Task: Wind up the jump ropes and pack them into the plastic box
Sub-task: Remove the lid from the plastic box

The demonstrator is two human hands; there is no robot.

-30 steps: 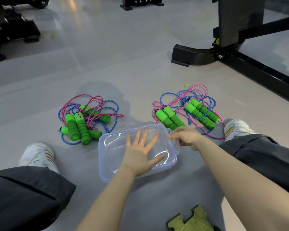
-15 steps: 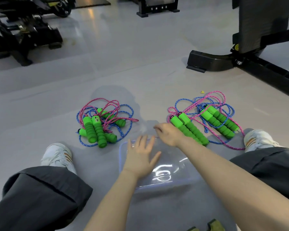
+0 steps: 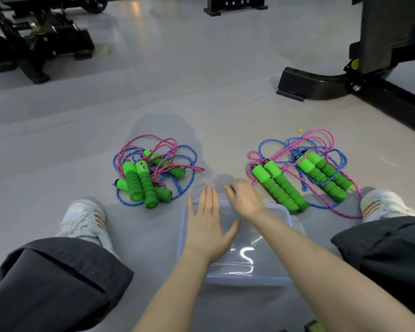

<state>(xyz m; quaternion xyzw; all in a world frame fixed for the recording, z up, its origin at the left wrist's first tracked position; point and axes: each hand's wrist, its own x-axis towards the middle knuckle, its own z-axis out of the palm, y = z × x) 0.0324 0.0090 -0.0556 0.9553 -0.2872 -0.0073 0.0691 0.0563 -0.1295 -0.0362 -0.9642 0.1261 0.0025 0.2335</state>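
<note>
A clear plastic box (image 3: 273, 271) with a bluish rim and its lid on lies on the grey floor between my legs. My left hand (image 3: 207, 226) presses flat on the lid, fingers straight. At the box's far rim my right hand (image 3: 246, 198) curls its fingers round a clear latch flap there. One tangle of jump ropes (image 3: 144, 180), green foam handles with pink and blue cords, lies left of the box. A second tangle of jump ropes (image 3: 297, 178) lies to the right, its nearest handles touching the box's far right corner.
My left shoe (image 3: 84, 219) and right shoe (image 3: 379, 204) flank the box, dark trouser legs behind them. A black machine base (image 3: 321, 85) stands at the back right, more black gym equipment (image 3: 38, 41) at the back left. A yellow scrap (image 3: 299, 130) lies beyond the right ropes.
My right hand has left the latch on the box's right side and moved to the far rim. My left hand stays flat on the lid. The view has tilted upward.
</note>
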